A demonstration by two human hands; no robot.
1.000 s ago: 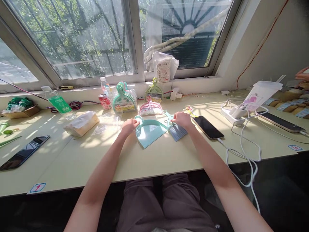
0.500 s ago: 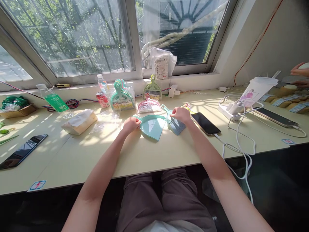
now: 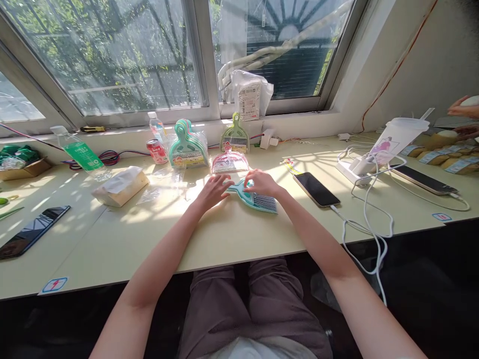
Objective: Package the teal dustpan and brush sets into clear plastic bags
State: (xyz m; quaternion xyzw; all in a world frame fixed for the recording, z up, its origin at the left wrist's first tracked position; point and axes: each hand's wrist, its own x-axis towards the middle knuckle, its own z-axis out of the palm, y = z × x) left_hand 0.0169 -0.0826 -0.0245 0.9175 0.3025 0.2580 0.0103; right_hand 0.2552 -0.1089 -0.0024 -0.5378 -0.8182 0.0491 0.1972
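Note:
A small teal dustpan lies on the table in front of me, its handle pointing left. Its matching hand brush rests over the pan, grey bristles toward the right. My left hand is at the handle end, thumb and fingers on either side of it. My right hand reaches in from above, its fingers closed on the brush near the base of its handle. Part of the brush is hidden under that hand. Just behind are a packed pink dustpan set and a stack of teal sets.
A green dustpan set leans by the window. A tissue pack, clear plastic wrap and a phone lie left. Right are another phone, a power strip with cables and a cup. Another person's hands show far right.
The brush has moved left onto the dustpan, and the dustpan has turned so its wide end faces right. Both hands have come closer together.

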